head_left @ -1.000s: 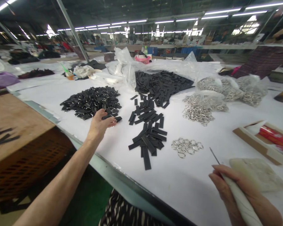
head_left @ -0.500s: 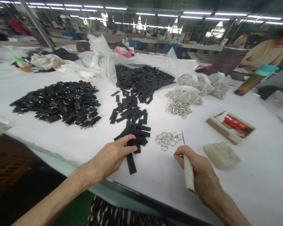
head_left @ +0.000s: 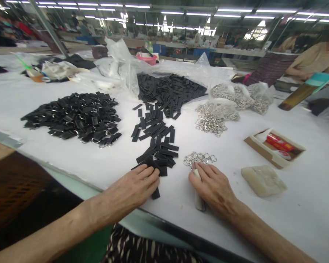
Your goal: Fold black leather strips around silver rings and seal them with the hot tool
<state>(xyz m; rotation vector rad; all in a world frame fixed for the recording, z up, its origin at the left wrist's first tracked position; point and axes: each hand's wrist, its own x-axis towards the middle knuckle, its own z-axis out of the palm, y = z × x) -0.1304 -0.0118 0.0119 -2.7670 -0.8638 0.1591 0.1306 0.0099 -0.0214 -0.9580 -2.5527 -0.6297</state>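
My left hand (head_left: 139,184) is closed at the near end of the loose black strips (head_left: 156,128), its fingertips on one black strip (head_left: 151,163). Another strip (head_left: 155,193) pokes out below the fingers. My right hand (head_left: 212,184) rests low over the table, its thumb and fingers around a thin tool with a pale wrapped handle (head_left: 199,201); the metal tip is hidden. Right at its fingertips lies a small cluster of silver metal rings (head_left: 199,157). I cannot tell whether a ring is held.
Black strips looped with rings form a heap (head_left: 74,118) on the left. Behind are a large strip pile (head_left: 172,91), clear plastic (head_left: 127,75) and bagged rings (head_left: 222,91). A yellowish block (head_left: 263,180) and a cardboard box (head_left: 274,149) with a red tube lie right. A person (head_left: 315,60) works beyond.
My right hand has moved left and forward to the small ring cluster, and the tool's metal tip has gone from sight. My left fingers have closed together over the strips. The view has shifted slightly.
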